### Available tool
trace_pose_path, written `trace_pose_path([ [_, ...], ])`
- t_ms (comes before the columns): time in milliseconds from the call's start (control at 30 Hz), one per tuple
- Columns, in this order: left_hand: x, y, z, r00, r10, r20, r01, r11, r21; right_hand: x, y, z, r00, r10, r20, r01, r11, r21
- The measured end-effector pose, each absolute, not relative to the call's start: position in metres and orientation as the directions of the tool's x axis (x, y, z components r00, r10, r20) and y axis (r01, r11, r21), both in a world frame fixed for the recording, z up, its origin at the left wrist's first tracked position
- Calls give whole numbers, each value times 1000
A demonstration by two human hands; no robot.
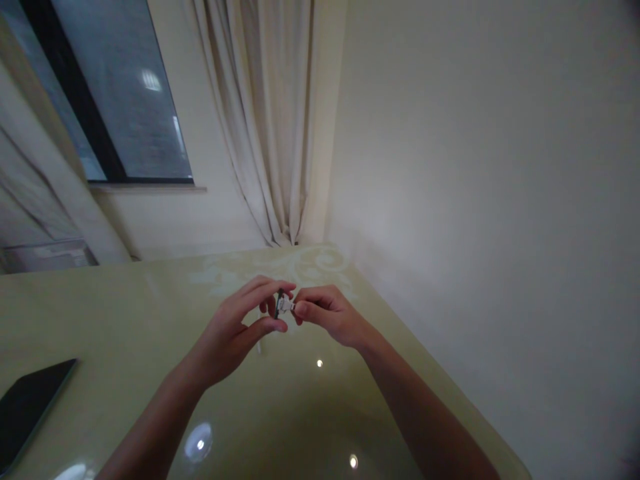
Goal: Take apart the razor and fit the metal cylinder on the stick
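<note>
A small white piece with a dark flat plate at one end (285, 305) is held up above the table, between the two hands; its finer shape is too small to make out. The left hand (243, 320) grips the dark plate by its edges, thumb below and forefinger above, while the right hand (330, 313) pinches the opposite, narrow end between thumb and curled fingers. Under them spreads a glossy, pale yellow-green table (125, 320), which mirrors several bright points of light and, towards its far corner, shows a pale scrolling pattern. A thin, flat, black slab with a straight edge (30, 407) lies on it at the left, cut off by the picture's border and well apart from the hands. The table's right side runs alongside a plain, off-white wall (475, 167). Beyond the far edge, a gathered cream curtain (265, 100) hangs near the corner of the room; left of it is a dark-framed window (125, 87) above a narrow sill (150, 189), with a second pale, slanting curtain (45, 160) at the far left.
</note>
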State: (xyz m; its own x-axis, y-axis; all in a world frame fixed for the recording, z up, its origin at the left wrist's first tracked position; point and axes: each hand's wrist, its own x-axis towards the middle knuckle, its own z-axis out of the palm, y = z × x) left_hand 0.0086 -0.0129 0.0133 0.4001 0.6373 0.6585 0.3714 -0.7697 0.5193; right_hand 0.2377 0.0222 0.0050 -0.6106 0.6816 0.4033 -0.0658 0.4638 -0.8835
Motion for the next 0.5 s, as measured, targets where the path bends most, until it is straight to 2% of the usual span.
trace_pose_path([
  [500, 8, -15, 15, 399, 628, 668, 294, -778, 556, 232, 15, 8, -643, 644, 413, -124, 445, -887],
])
